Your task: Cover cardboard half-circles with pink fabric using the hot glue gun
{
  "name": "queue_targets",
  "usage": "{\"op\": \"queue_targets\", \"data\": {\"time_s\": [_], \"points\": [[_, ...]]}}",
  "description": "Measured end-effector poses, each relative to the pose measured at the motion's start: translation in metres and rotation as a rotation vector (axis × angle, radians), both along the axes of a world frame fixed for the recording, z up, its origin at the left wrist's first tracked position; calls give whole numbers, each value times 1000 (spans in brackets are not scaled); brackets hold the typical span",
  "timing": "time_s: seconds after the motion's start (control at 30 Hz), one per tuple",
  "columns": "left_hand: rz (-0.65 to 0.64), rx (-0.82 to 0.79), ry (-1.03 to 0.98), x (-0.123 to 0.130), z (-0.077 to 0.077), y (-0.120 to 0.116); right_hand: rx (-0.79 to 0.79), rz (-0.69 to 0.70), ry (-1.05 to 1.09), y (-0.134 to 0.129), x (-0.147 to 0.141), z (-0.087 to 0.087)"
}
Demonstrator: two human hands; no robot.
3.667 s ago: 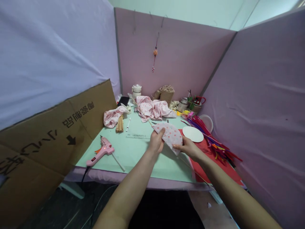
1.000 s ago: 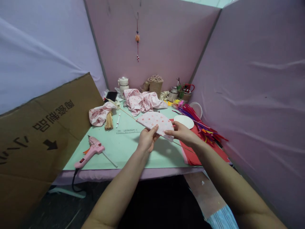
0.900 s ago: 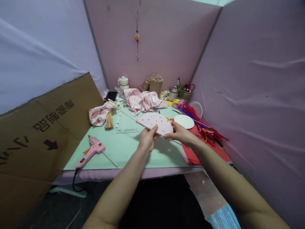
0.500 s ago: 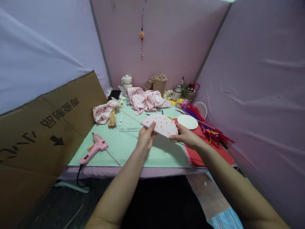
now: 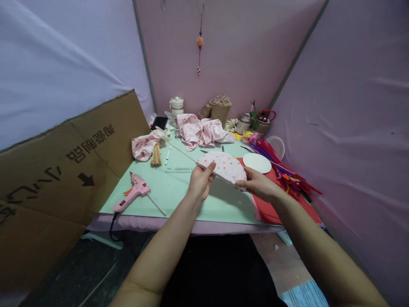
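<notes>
Lilac cloth partitions (image 5: 351, 106) rise around my place, and a brown cardboard sheet (image 5: 64, 170) leans along the left side. In front of me is the table (image 5: 179, 200) with its pale green top. Red sheets (image 5: 271, 213) lie at its right near corner, with a heap of pipe cleaners (image 5: 281, 168) spread at their far edge. Crumpled pink patterned cloth (image 5: 204, 132) sits toward the back, before a spool of twine (image 5: 221, 110).

Above the middle of the tabletop I hold a half-round fabric piece (image 5: 223, 164), pale pink with red motifs. Its long axis slants from the far left down to the near right; the straight edge faces me and the curve points away. My left hand (image 5: 200, 181) is clamped on the straight edge, thumb on the upper face. My right hand (image 5: 257, 182) pinches the right end.

The pink glue gun (image 5: 134, 194) lies to the left, nozzle pointing away. A white oval disc (image 5: 257, 163) rests just beyond my right hand. A thin stick (image 5: 180, 150) runs from the piece's left corner toward the far left, passing near a white marker (image 5: 168, 155).
</notes>
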State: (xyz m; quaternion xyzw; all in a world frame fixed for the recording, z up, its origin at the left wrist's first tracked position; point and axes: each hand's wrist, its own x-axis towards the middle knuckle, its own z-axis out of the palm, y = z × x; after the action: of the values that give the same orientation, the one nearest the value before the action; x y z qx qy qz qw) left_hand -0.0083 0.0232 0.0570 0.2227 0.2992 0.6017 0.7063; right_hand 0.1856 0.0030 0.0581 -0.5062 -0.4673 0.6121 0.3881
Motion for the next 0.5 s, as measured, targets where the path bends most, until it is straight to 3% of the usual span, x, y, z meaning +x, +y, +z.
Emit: {"op": "queue_targets", "data": {"time_s": [0.2, 0.33, 0.5], "points": [[-124, 28, 31, 10, 6, -7, -88, -16, 165, 1, -16, 2], [-63, -34, 115, 20, 8, 0, -52, -27, 147, 1, -26, 1], [34, -69, 119, 24, 11, 11, 55, -92, -31, -3, -35, 9]]}}
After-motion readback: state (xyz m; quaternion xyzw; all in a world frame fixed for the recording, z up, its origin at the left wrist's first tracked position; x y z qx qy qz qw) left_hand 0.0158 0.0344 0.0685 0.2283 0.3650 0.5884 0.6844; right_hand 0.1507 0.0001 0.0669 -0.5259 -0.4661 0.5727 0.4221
